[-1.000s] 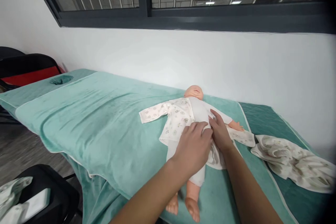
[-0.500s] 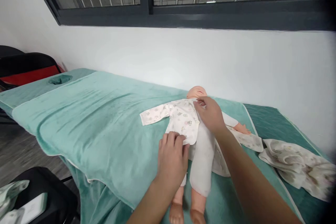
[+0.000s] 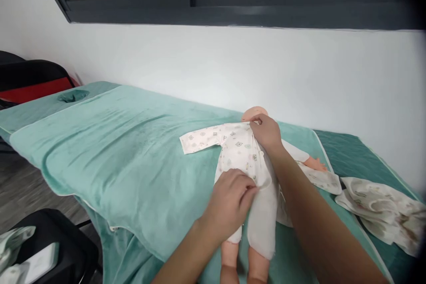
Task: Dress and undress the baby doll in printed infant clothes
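Observation:
A baby doll (image 3: pixel 262 217) lies on its back on the green bed cover, its head toward the wall and its feet toward me. Over its left-hand side in view is spread a white patterned baby shirt (image 3: pixel 238 146), one sleeve stretched out to the left. My left hand (image 3: pixel 233 197) pinches the shirt's lower front edge over the doll's belly. At the neckline, my right hand (image 3: pixel 266 132) has its fingers closed on the shirt's upper edge and partly covers the doll's head. The other sleeve (image 3: pixel 321 177) lies flat beside the doll's bare hand.
A crumpled patterned cloth (image 3: pixel 382 208) rests on the bed at the right. The green bed cover (image 3: pixel 133 155) stretches left, against the white wall. A black stool (image 3: pixel 63 235) with a white box on it stands at lower left, and a black and red chair (image 3: pixel 36 82) behind.
My left hand has moved right and drawn the shirt's lower edge across the doll's front. My right hand stays at the neckline. The view has tilted slightly down.

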Tool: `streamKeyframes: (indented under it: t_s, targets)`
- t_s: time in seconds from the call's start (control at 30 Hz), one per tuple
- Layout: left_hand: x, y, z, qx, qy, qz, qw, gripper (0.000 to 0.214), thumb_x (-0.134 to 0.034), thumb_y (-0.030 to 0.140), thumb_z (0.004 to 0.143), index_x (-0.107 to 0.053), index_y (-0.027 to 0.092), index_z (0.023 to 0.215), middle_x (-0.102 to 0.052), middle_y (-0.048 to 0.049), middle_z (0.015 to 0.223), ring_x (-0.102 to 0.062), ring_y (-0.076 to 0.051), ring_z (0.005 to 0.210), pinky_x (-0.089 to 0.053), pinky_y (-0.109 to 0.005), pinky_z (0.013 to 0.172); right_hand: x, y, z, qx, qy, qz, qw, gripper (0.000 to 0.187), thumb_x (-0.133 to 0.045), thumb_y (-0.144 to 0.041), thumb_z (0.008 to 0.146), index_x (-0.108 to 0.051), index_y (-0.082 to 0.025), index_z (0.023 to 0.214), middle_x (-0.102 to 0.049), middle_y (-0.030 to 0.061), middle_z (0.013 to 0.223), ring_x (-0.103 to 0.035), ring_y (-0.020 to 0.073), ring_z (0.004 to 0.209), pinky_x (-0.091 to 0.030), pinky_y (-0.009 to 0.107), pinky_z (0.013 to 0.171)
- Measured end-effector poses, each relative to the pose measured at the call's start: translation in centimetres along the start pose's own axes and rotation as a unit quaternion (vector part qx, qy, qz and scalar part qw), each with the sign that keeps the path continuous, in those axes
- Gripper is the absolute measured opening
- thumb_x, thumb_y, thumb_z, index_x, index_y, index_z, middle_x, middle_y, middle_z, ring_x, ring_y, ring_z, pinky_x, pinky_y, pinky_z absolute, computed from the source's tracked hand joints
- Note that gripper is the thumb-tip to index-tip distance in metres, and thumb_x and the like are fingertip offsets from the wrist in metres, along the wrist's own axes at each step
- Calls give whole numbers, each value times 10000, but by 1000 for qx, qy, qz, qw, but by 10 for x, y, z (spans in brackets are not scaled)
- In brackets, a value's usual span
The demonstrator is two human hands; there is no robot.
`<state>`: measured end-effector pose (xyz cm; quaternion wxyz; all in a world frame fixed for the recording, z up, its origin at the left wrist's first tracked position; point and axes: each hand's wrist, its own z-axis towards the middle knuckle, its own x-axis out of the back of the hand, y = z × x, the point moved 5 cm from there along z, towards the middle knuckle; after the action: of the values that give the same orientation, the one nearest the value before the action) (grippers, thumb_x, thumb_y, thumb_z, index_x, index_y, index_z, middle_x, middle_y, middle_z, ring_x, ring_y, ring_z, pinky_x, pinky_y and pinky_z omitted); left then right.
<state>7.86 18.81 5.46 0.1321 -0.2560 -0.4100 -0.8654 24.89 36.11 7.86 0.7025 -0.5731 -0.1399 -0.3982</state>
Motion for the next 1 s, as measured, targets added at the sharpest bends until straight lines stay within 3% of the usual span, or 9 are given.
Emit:
streamKeyframes:
  t_s: [0.07,0.17,0.3,0.47,0.7,0.87,1.0]
  targets:
    - [16,-27,-2,76,51,-25,996,147,-463,267,977,-601,230,945,-675,-37,942,-618,-169,901,-496,-329,817,1,6,-4,-12,-3,6,1000,244,-520,-288,767,-690,-247,937,-707,51,1055,-608,254,941,-429,359,786]
    - [42,-80,-6,208,110,70,969,243,-476,280,954,-575,242,1172,-693,-67,1089,-635,-220,1009,-494,-383,892,0,11,-5,-16,-10,23,1000,242,-526,-310,772,-686,-245,943,-704,53,1039,-604,250,925,-422,352,766]
    - [62,-126,-2,279,76,272,918,541,-518,307,919,-409,205,1438,-652,-137,1272,-546,-336,1224,-426,-500,988,0,15,-3,-22,-15,56,998,238,-532,-320,767,-686,-227,924,-694,58,1029,-597,243,909,-415,349,769]
    - [73,-146,12,316,79,347,879,644,-480,358,934,-308,141,1516,-607,-185,1349,-494,-361,1299,-397,-520,1021,3,23,-6,-53,-11,123,991,212,-567,-329,735,-683,-210,868,-677,34,911,-580,216,844,-417,335,763]
    - [88,-167,33,323,115,291,893,444,-365,275,971,-586,247,1355,-666,-94,1305,-623,-298,1167,-465,-410,939,6,34,-11,-69,-1,247,967,195,-637,-321,699,-696,-195,836,-691,39,981,-573,193,840,-425,305,743]
    - [102,-182,43,309,190,250,898,399,-403,285,953,-681,258,1238,-758,-78,1085,-696,-259,954,-501,-352,844,8,33,-16,-51,-23,229,972,242,-639,-364,746,-707,-216,924,-601,-24,735,-518,159,709,-410,302,707]
    - [108,-194,43,295,238,225,898,407,-404,181,906,-706,224,1175,-754,-59,1084,-685,-226,985,-501,-331,899,8,23,-19,-12,-35,209,977,236,-611,-352,781,-718,-231,953,-617,-23,772,-546,163,748,-422,311,746]
